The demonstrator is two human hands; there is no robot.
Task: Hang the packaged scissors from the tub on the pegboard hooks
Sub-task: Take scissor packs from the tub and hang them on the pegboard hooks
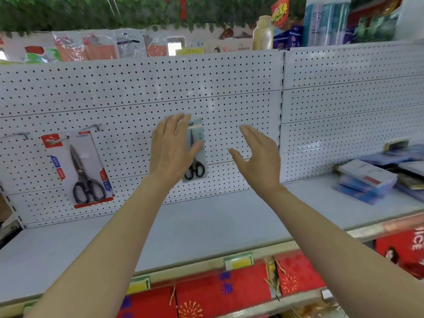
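A small clear pack of black-handled scissors (pixel 196 167) hangs from a hook on the white pegboard (pixel 137 88), near its middle. My left hand (pixel 169 152) is raised flat in front of the pack's left edge with fingers straight; its thumb lies across the pack's front. My right hand (pixel 257 157) is to the right of the pack, open, with fingers spread and nothing in it. A larger red-carded pack of scissors (pixel 80 168) hangs on a hook further left. The tub is out of view.
Two bare hooks (pixel 91 127) (pixel 21 134) stick out of the pegboard at the left. A white shelf (pixel 206 226) runs below the board, with stacked blue and white boxes (pixel 367 182) at its right end. Red gift bags (pixel 229 288) stand on the lower shelf.
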